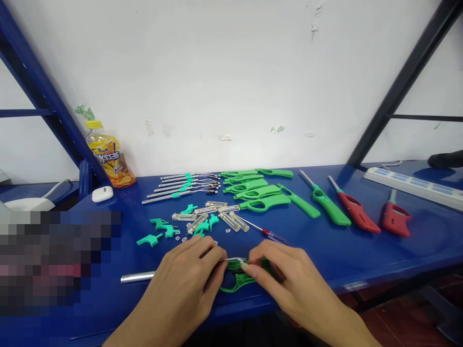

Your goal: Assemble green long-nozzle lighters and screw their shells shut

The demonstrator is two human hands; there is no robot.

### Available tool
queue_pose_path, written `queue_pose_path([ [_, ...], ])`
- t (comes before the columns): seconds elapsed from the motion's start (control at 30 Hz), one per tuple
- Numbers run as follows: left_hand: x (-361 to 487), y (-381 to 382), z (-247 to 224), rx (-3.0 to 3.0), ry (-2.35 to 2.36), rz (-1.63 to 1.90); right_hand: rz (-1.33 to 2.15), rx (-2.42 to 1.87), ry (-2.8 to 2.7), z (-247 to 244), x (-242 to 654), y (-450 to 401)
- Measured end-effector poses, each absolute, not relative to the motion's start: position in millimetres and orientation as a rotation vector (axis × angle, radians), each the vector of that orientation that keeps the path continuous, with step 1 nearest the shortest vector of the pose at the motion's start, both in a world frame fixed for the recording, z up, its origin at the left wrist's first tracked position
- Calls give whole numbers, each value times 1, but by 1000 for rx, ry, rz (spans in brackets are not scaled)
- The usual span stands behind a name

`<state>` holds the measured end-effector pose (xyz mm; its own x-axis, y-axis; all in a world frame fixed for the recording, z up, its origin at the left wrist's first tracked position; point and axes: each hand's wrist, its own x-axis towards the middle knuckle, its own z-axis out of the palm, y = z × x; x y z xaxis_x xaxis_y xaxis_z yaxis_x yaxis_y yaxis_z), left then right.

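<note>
A green lighter shell half (235, 285) lies open side up at the table's front edge, between my two hands. From beneath my left hand (191, 274) a metal lighter tube (137, 277) sticks out to the left. My left fingers are closed on the tube end, by the start of a thin white wire (233, 259). The wire runs across to my right hand (285, 272), whose thumb and forefinger pinch it over the shell. The right fingers cover the shell's handle end. What lies under the left palm is hidden.
Behind my hands lie teal triggers (150, 239), clear fuel tanks (197, 223), a screwdriver (273, 235), wired metal tubes (166, 195) and green shells (265, 202). Assembled lighters (358, 212) and a power strip (415, 185) are right. A tea bottle (110, 156) and white case (102, 194) stand left.
</note>
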<state>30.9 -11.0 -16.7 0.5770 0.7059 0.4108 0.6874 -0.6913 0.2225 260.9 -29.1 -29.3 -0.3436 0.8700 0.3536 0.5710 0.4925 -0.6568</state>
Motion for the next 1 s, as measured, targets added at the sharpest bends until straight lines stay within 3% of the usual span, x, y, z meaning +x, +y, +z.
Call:
queue_pose_path([
  [0.5, 4, -24, -10, 2790, 1320, 825, 521, -1183, -2087, -27, 261, -31],
  [1.0, -14, -15, -1, 2320, 1280, 746, 492, -1164, -2091, -30, 262, -31],
])
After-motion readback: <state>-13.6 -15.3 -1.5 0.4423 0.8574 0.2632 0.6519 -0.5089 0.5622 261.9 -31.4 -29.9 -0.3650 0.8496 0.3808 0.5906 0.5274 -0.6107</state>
